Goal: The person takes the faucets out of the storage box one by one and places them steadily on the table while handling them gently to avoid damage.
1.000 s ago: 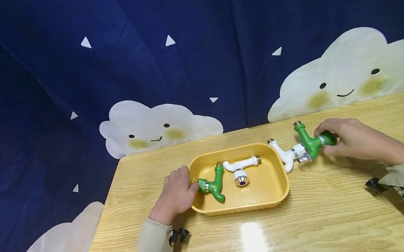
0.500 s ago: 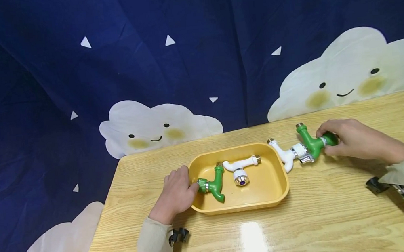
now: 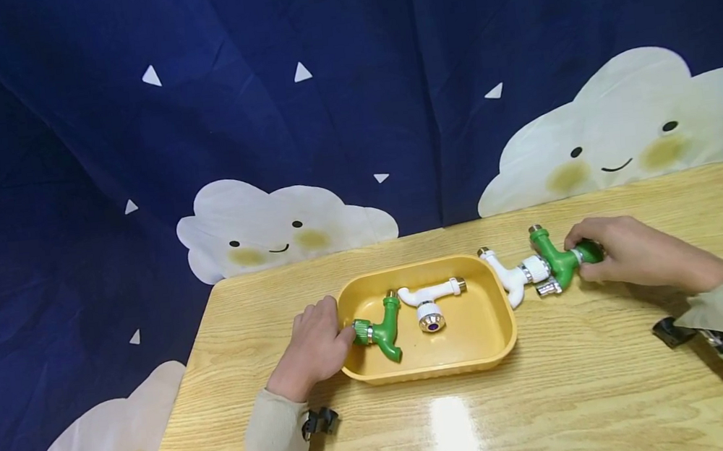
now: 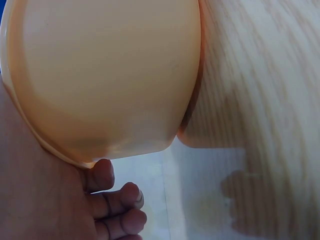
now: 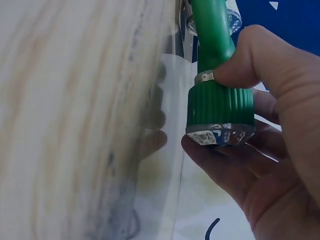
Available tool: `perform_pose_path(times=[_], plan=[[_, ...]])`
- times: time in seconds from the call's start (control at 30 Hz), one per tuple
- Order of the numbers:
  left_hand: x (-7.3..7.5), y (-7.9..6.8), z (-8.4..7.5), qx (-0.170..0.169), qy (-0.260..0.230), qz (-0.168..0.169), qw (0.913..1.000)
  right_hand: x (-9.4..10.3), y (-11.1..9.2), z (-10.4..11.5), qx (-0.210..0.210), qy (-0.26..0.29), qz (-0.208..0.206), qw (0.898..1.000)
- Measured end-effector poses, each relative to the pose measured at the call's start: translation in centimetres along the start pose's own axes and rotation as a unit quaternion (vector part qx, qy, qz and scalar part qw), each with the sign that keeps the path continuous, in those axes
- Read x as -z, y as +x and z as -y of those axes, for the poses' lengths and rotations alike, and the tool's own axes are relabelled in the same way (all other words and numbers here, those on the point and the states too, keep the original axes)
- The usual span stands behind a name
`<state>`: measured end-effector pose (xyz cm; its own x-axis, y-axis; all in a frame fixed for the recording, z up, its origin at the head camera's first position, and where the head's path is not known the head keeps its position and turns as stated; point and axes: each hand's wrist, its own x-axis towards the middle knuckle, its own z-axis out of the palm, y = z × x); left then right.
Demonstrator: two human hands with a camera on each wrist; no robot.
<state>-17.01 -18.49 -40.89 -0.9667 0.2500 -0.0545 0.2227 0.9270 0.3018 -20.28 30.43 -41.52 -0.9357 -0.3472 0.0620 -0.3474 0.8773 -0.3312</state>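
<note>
Right of the yellow tray (image 3: pixel 434 373), our right grip (image 3: pixel 617 250) pinches the outer green tap (image 3: pixel 557 262) by its handle, whose axis points toward the tray, a white tap (image 3: pixel 514 279) between. Our left grip (image 3: pixel 314 346), farther from that tap, clasps the tray's left rim.

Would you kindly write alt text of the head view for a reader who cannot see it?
A right hand holds a green faucet by its knob, beside a white faucet on a wooden table. A left hand holds a yellow tray with another green faucet and another white faucet inside.
</note>
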Motion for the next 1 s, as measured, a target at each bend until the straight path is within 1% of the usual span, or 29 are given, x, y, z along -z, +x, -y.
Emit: perform_pose_path(times=[0.17, 0.4, 0.6, 0.8, 0.97, 1.0], plan=[[0.1, 0.0, 0.0, 0.001, 0.0, 0.0, 1.0, 0.0, 0.1, 0.1, -0.005, 0.004, 0.012, 1.0], [0.1, 0.0, 0.1, 0.0, -0.001, -0.003, 1.0, 0.1, 0.1, -0.1, -0.012, -0.005, 0.022, 1.0], [0.1, -0.1, 0.0, -0.001, -0.008, -0.002, 1.0, 0.2, -0.1, 0.1, -0.019, 0.005, 0.029, 0.999], [0.4, -0.1, -0.2, -0.001, -0.006, 0.005, 1.0, 0.8, -0.3, 0.5, -0.015, 0.005, 0.014, 1.0], [0.6, -0.2, -0.2, -0.004, -0.005, 0.006, 1.0, 1.4, -0.3, 1.7, -0.007, -0.007, 0.001, 1.0], [0.6, -0.2, -0.1, -0.004, -0.006, 0.006, 1.0, 1.6, -0.3, 2.0, -0.001, -0.009, -0.004, 1.0]])
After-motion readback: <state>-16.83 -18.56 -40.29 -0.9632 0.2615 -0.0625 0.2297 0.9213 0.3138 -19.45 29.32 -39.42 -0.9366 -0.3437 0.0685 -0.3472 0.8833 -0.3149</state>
